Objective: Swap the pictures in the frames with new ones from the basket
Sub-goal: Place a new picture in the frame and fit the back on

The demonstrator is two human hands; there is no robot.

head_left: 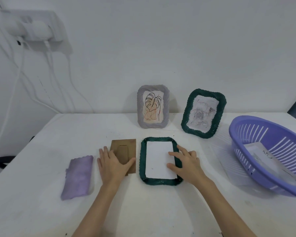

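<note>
Your right hand (188,162) presses flat fingers on thin, floppy paper (158,159) in the face-down frame (142,168); left hand (113,164) rests open-gripped on the stiff backing board (126,147) at nine o'clock—lift it by edges.

Head view, down over table (41,211)

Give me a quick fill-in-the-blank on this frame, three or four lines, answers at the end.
1. The left hand rests on the brown ____ board lying beside the open frame.
2. The right hand touches the white sheet lying in the face-down ____ frame.
3. The spare pictures sit in the ____ basket at the right.
4. ____ frames stand upright against the wall.

Answers: backing; green; purple; Two
</note>
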